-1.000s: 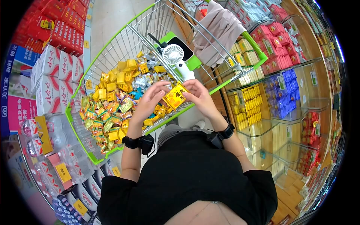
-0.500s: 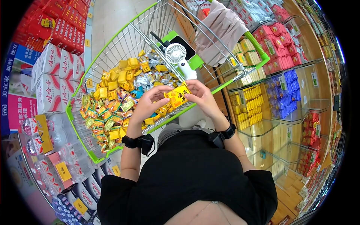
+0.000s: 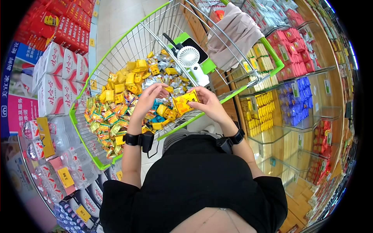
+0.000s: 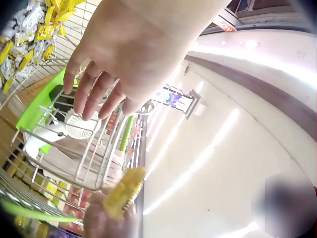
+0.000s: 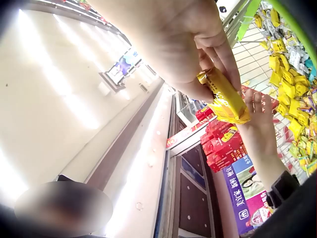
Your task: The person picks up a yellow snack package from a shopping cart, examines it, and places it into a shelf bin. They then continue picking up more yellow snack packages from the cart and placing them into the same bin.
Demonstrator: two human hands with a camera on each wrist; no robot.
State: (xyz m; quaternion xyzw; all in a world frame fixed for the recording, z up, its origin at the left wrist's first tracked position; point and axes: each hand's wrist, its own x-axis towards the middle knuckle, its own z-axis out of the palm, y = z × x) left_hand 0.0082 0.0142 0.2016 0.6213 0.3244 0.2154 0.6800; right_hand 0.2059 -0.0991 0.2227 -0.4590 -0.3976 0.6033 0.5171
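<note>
My right hand (image 3: 210, 104) pinches a yellow wrapped snack packet (image 3: 184, 102) with dark printed characters between thumb and fingers. In the right wrist view the packet (image 5: 225, 99) looks puffy, with crimped ends. Left of it, my left hand (image 3: 149, 100) is held apart from the packet, over the cart's heap, and holds nothing. The left wrist view shows that hand (image 4: 116, 64) with its fingers extended and loosely bent. Under both hands lie many wrapped snacks: yellow packets (image 3: 130, 77), silver ones (image 3: 155, 79) and orange-green ones (image 3: 101, 116).
The wire shopping cart (image 3: 72, 112) has green edges. A white handheld fan (image 3: 189, 56) and a black-screened device (image 3: 194, 48) sit by its handle, where a pale cloth (image 3: 233, 33) hangs. Shelves with blue packets (image 3: 296, 99) stand right; white cartons (image 3: 50, 91) are stacked left.
The left hand has let go of the packet and moved left. The right hand keeps the packet, now turned slightly. The cart appears shifted a little to the right in view.
</note>
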